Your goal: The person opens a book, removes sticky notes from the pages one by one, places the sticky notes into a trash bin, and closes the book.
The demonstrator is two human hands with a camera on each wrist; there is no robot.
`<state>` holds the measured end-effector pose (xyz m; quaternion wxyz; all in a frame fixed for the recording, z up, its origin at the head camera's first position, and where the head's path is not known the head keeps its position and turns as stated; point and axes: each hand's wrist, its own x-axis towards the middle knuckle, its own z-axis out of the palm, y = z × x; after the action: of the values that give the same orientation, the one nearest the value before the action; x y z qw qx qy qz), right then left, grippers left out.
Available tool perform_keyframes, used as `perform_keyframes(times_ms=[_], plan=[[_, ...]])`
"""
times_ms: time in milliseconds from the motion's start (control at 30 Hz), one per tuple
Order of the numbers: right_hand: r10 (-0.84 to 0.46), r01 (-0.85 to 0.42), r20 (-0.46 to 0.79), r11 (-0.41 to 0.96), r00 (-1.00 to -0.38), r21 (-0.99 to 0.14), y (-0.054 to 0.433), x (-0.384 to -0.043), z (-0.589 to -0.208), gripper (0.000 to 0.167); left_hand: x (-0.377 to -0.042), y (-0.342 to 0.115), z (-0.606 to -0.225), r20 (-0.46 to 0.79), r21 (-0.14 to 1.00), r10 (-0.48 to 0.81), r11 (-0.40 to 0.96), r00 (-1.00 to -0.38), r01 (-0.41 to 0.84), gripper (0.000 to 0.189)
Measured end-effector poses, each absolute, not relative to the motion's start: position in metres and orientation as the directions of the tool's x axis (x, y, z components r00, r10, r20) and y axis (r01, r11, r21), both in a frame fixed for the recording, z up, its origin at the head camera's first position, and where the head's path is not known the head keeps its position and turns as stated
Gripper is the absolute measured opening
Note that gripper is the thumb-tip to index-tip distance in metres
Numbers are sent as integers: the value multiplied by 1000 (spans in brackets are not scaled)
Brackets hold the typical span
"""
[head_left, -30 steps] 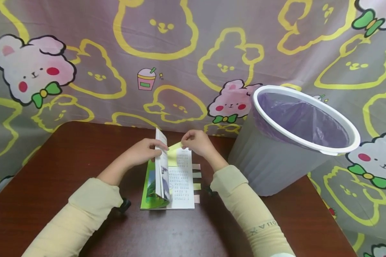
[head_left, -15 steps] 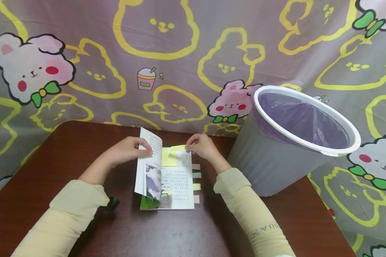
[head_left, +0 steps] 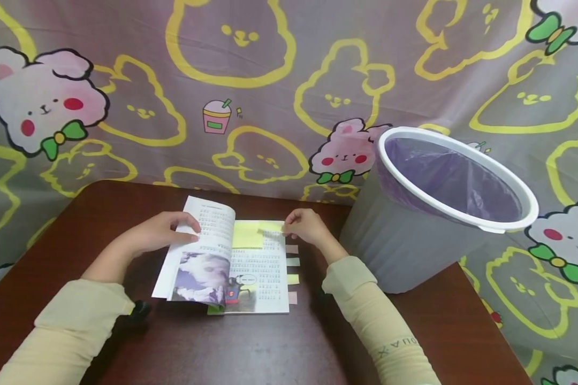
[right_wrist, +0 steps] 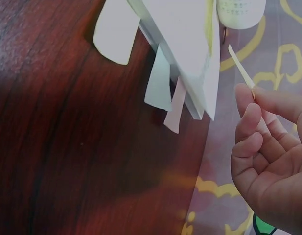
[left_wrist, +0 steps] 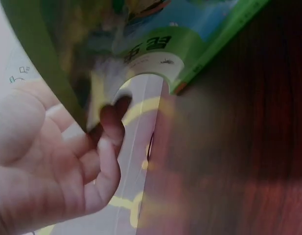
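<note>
An open book [head_left: 274,267] lies on the brown table, its right page carrying printed text and a large yellow sticky note [head_left: 247,236]. My left hand [head_left: 161,232] grips the turned-over left pages [head_left: 204,272] near their outer edge, holding them raised. In the left wrist view, the green cover [left_wrist: 199,63] bends above the fingers. Thumb and index finger of my right hand [head_left: 309,225] pinch a narrow yellow sticky strip [right_wrist: 242,67] over the top right of the page. In the right wrist view the strip appears edge-on, apart from the book.
Several pink, green and yellow page tabs [head_left: 293,262] stick out from the book's right edge. A grey trash bin [head_left: 395,251] with a white rim and purple liner stands on the table at the right. A patterned cloth [head_left: 260,107] hangs behind the table [head_left: 250,347].
My left hand has moved left, turning the raised pages over and uncovering more of the right page and sticky note. My right hand has come slightly down and right with the yellow strip.
</note>
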<state>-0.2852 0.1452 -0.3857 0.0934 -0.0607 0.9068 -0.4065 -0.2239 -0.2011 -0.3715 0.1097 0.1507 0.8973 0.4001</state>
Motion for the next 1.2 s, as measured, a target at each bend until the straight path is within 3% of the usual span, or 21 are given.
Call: perform_keyframes(times_ms=[267, 533, 667, 833, 1033, 1200], plan=[[-184, -15, -149, 678, -972, -735, 151, -286, -393, 15, -221, -208, -379, 3, 683, 400, 669, -917, 294, 12], [-219, -52, -148, 707, -964, -705, 155, -282, -391, 15, -218, -198, -380, -28, 561, 316, 790, -948, 247, 24], [-224, -79, -132, 735, -966, -673, 157, -279, -387, 15, -220, -191, -381, 15, 523, 362, 792, -932, 316, 28], [-224, -113, -91, 752, -970, -649, 161, -275, -379, 14, -222, -182, -381, 50, 541, 472, 728, -880, 421, 42], [-238, -151, -48, 746, -970, -648, 167, -268, -367, 14, -224, -180, -377, -16, 562, 488, 726, -873, 396, 45], [-276, -203, -21, 754, -961, -625, 169, -261, -355, 14, -225, -181, -378, -45, 590, 487, 718, -872, 371, 35]])
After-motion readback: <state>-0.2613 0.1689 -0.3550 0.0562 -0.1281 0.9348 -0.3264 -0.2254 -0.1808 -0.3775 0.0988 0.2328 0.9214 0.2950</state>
